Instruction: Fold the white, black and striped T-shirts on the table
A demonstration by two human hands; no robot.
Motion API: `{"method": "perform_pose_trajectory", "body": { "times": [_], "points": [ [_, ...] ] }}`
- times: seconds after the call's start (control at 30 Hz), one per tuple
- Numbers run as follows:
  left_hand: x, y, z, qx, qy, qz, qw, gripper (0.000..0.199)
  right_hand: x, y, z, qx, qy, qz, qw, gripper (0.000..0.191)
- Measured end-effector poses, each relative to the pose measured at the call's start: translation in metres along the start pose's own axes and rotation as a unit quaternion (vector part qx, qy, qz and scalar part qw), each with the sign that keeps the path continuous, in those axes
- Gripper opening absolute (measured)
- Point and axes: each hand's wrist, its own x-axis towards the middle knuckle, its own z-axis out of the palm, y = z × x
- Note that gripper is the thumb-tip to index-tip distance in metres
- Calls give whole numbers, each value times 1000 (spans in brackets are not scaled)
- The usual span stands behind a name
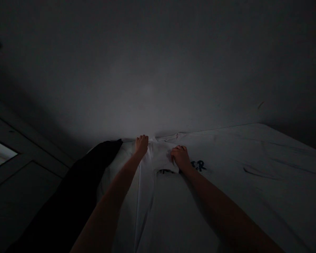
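A white T-shirt (162, 154) with dark lettering (199, 165) on its front lies spread on a pale surface, one side folded over toward the middle. At the shoulder end of the fold, my left hand (141, 144) has its fingers curled closed on the cloth. My right hand (180, 156) grips the edge of the short sleeve, which lies across the chest and covers part of the lettering. The light is dim, so the fingertips of both hands are hard to make out.
A black cloth or garment (81, 182) lies along the left side. Behind the shirt rises a plain grey wall (147, 77). A wrinkled pale sheet (276, 168) stretches to the right. At far left is a panelled door or cabinet (23, 175).
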Motion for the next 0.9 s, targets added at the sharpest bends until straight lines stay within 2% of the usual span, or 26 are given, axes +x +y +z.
{"method": "perform_pose_trajectory", "body": {
  "times": [0.1, 0.2, 0.3, 0.43, 0.5, 0.57, 0.67, 0.73, 0.83, 0.9],
  "points": [
    [-22, 20, 12, -23, 11, -9, 1000, 28, 0, -2, -1, 4, 2, 6, 1000, 27],
    [-39, 31, 25, -47, 12, -8, 999, 31, 0, -2, 0, -5, -1, 23, 1000, 29],
    [-46, 33, 33, -64, 16, -5, 998, 40, 0, 0, -2, -20, -5, 48, 999, 28],
    [-48, 32, 34, -72, 15, -30, 997, 50, 1, -1, -11, -41, -9, 109, 993, 28],
    [-48, 33, 33, -72, 8, -40, 997, 54, 3, -6, -15, -59, -2, 135, 989, 27],
    [-50, 34, 33, -67, 7, -39, 997, 56, 7, -16, -16, -83, 6, 126, 989, 26],
    [-51, 33, 37, -49, 15, -29, 998, 59, 21, -41, -6, -99, -11, 54, 994, 31],
    [-51, 30, 43, -36, 15, -11, 999, 60, 35, -58, 8, -84, -47, 8, 995, 39],
    [-46, 23, 53, -35, 17, 8, 999, 57, 51, -72, 31, -56, -115, 33, 991, 50],
    [-40, 18, 59, -46, 31, 3, 998, 55, 54, -70, 41, -61, -133, 55, 988, 52]
  ]
}}
